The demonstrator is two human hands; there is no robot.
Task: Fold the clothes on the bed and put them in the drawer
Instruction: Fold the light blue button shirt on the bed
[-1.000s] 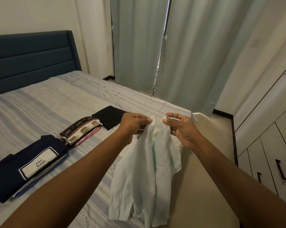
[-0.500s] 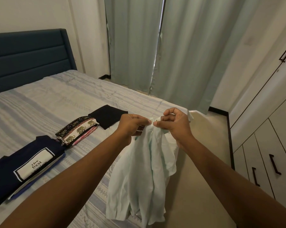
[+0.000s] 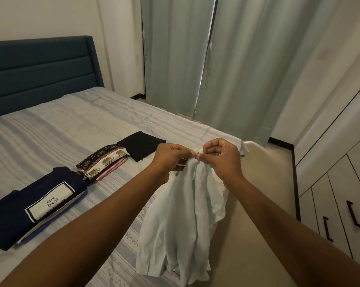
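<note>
Shirt (image 3: 181,224) is hanging from both hands.
Left hand (image 3: 170,157) and right hand (image 3: 220,156) are pinching its top edge, fingertips nearly touching; folded clothes (image 3: 104,162) are lying left of them.

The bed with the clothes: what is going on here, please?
A person is working through laundry. The left grip and the right grip pinch the top edge of a pale green shirt, close together, and it hangs loose and unfolded over the near corner of the bed. Folded clothes lie in a row on the bed: a navy shirt, an elephant-print cloth and a black cloth. The drawers on the right are closed.
</note>
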